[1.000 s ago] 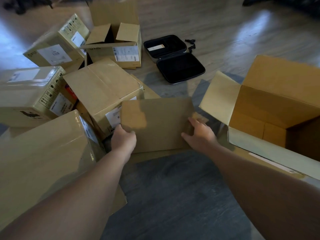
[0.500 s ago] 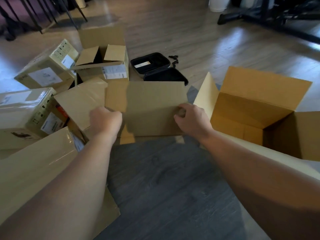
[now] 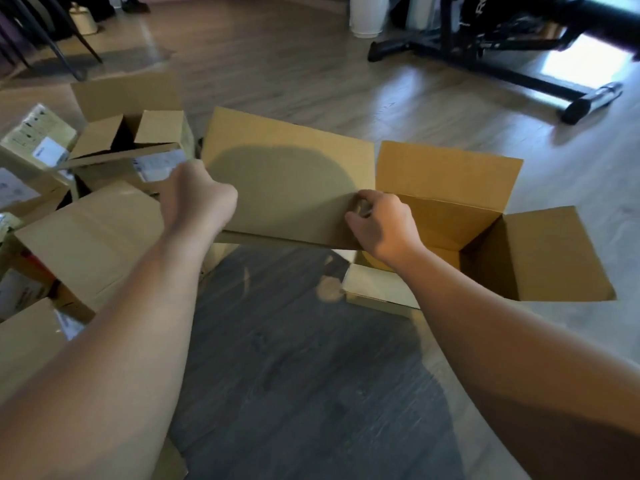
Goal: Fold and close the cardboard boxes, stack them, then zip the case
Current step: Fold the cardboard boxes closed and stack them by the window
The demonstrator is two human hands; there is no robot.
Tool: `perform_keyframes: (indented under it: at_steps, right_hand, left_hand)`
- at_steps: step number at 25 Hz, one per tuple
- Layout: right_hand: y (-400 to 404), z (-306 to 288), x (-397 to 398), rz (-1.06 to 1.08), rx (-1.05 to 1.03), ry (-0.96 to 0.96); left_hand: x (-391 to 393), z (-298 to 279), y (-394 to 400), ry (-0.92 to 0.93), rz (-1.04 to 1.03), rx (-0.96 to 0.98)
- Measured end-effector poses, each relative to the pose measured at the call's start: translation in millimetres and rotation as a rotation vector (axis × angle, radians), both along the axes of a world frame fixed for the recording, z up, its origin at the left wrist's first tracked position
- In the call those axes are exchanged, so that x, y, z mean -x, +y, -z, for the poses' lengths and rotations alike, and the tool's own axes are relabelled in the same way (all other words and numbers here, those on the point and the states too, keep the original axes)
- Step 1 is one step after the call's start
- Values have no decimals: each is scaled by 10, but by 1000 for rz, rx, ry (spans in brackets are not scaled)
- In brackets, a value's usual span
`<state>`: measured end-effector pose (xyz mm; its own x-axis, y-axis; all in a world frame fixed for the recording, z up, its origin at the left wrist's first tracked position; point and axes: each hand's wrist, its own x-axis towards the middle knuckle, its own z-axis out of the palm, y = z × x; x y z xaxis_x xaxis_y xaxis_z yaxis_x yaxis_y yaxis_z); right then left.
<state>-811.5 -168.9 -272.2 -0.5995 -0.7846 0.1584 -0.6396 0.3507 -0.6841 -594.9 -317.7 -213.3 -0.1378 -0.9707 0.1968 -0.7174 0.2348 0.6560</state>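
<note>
- Roughly early-to-mid thru the task, judging by head view only (one cam).
- Centre of frame: flat cardboard box (image 3: pixel 291 181) held up off the floor, tilted, long edge running left to right. Not yet opened out or folded shut.
- Left hand (image 3: pixel 199 197) at the flat box's left edge, centre-left of frame; back of hand faces cam, fingers hidden behind the card, so can't tell exactly how they sit, but it looks to be holding that edge.
- Right hand (image 3: pixel 379 225) at the box's lower right corner, fingers curled, pinching the card edge.
- Right of frame: big open box (image 3: pixel 485 237) on the floor, all flaps up or splayed out, inside looks bare. Still to close.
- Upper left: small open box (image 3: pixel 138 133), flaps part up, not shut.
- Left edge: closed box (image 3: pixel 93 237) w/ flaps down, plus labelled boxes (image 3: pixel 38 140) above it and another at lower left. These look done, tho lying side by side, not stacked.
- Case: not visible now; prob hidden behind the raised flat box, can't confirm. No sign of zip status.
- Bkgd, top of frame: wood floor (image 3: pixel 311 74), black stand base (image 3: pixel 485 60) upper right, white pot (image 3: pixel 367 15) top centre.
- Left to do, by my read: form + close the held box, shut the two open ones, stack the lot, zip the case.
</note>
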Motion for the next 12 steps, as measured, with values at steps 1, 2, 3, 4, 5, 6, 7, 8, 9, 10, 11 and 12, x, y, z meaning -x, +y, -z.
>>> perform_keyframes:
  at_steps: [1, 2, 3, 4, 5, 6, 7, 8, 9, 10, 11, 12]
  right_hand:
    - [103, 24, 151, 29, -4, -11]
    - [216, 48, 301, 64, -8, -21]
    - [335, 73, 447, 107, -15, -27]
    - [464, 103, 592, 158, -27, -29]
    - [593, 137, 730, 208, -45, -23]
    - [724, 175, 854, 253, -64, -9]
    - [859, 216, 965, 288, -87, 7]
    - [983, 258, 1060, 318, -113, 18]
    - [1097, 299, 1142, 348, -142, 20]
    - [1217, 337, 1222, 384, -170, 17]
    - [1333, 373, 1293, 416, -194, 15]
    - [1441, 407, 1354, 438, -213, 12]
  left_hand:
    - [150, 62, 63, -22, 57, -16]
    - [306, 138, 130, -45, 127, -32]
    - [464, 225, 201, -73, 206, -42]
    - [622, 320, 272, -106, 280, -44]
    - [772, 425, 345, -139, 345, -28]
    - [915, 531, 421, -165, 394, -11]
    - [1051, 633, 504, -177, 433, -7]
    - [1174, 722, 585, -182, 468, -21]
    - [1285, 802, 662, -184, 505, -43]
    - [1400, 876, 743, -191, 552, -70]
    - [1506, 935, 811, -210, 606, -98]
    - [1594, 993, 859, -238, 659, -123]
